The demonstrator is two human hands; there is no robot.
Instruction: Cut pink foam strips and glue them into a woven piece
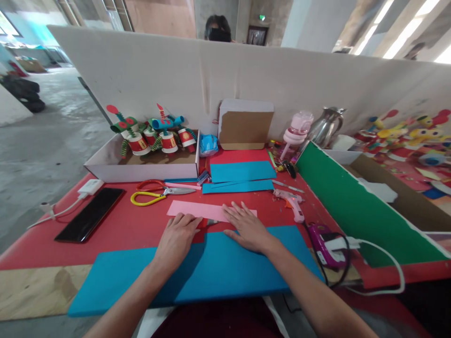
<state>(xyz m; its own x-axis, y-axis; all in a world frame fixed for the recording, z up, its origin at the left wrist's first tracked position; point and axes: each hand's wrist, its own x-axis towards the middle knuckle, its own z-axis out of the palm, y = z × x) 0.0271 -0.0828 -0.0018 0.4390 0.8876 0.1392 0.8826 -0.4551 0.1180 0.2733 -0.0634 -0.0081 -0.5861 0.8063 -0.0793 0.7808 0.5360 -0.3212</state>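
Note:
A pink paper strip (197, 209) lies crosswise on the red tabletop in front of me. My left hand (179, 237) is at its near left edge, fingers bent and close together on the paper; the fingertips are partly hidden. My right hand (248, 228) rests flat on the strip's right part with fingers spread. Between the hands, a small grey piece (213, 221) shows at the near edge, too little of it to name. Under my wrists lies a large blue sheet or board (225, 267). Yellow-and-red-handled scissors (165, 191) lie beyond my left hand.
Blue paper pieces (243, 172) lie behind the strip. To the right are a pink glue gun (291, 203), a purple device (327, 246) with cables, and a green-sided box (362, 211). A phone (90, 215) lies left, near a white box (141, 172) holding paper-cup figures.

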